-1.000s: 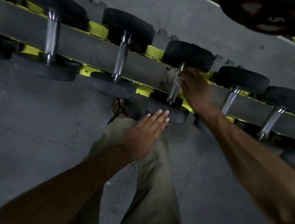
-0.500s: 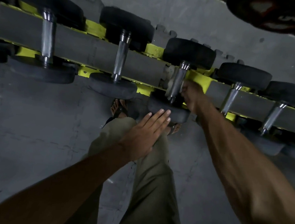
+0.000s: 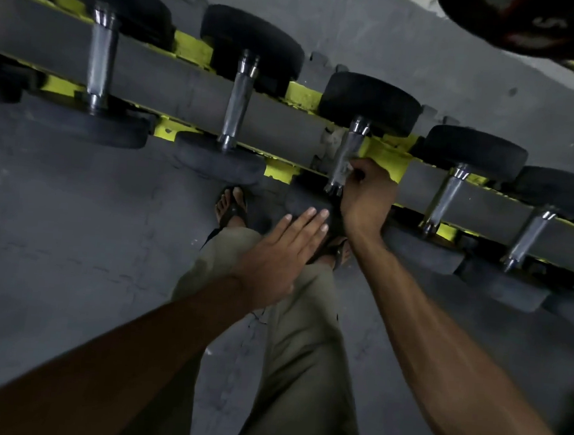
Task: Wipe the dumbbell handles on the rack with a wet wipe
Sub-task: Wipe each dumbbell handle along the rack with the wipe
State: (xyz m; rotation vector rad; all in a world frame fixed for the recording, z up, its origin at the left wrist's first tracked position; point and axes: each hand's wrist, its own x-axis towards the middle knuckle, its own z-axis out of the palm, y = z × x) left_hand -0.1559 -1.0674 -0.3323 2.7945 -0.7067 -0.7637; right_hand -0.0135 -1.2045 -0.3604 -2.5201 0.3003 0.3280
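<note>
Dumbbell handle point(image 3: 344, 156) — neighbouring dumbbells point(image 3: 237, 100) alongside

Right hand point(image 3: 366, 192) has moved down the third dumbbell's handle point(image 3: 347, 153), from its upper end a second ago to the lower end now, fingers curled beside the bar. The upper handle is now uncovered.

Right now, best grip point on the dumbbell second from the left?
Take the dumbbell by its knurled steel handle, the only slim part between the two wide black heads. Come from above and in front: the handle lies across the rack rail, exposed on top, and neither hand is near it.
</note>
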